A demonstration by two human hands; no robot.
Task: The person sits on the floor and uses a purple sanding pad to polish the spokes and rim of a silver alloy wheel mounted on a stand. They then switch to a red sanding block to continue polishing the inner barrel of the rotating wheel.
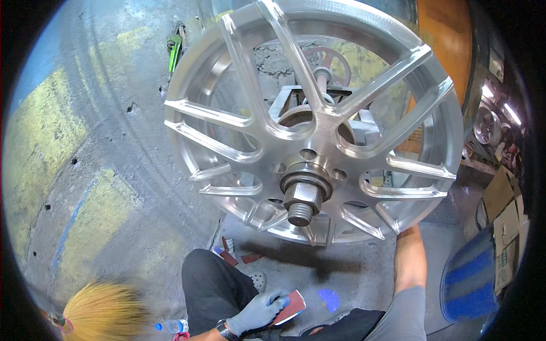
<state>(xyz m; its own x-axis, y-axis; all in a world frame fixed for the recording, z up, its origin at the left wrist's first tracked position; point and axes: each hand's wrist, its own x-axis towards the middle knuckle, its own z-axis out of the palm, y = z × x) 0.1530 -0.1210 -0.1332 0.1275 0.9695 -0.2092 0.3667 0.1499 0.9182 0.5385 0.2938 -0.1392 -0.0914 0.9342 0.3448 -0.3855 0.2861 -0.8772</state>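
A large bare-metal alloy wheel [318,125] with paired spokes fills the upper middle, held on a threaded shaft [300,215] by a big hex nut [303,195]. Below it, near my lap, my left hand [259,312] wears a grey glove with blue fingertips. Its fingers close on a piece of reddish-brown sandpaper [292,308], apart from the wheel. My right forearm [410,258] reaches up to the wheel's lower right rim. The right hand itself is hidden behind that rim, so its grip does not show.
Scraps of sandpaper [229,257] and a blue fan-shaped piece [329,299] lie on the floor. A broom head [102,315] and a plastic bottle [172,325] are at lower left. At right stands a blue bin [469,281] beside cardboard [506,238]. Green-handled pliers [174,51] lie upper left.
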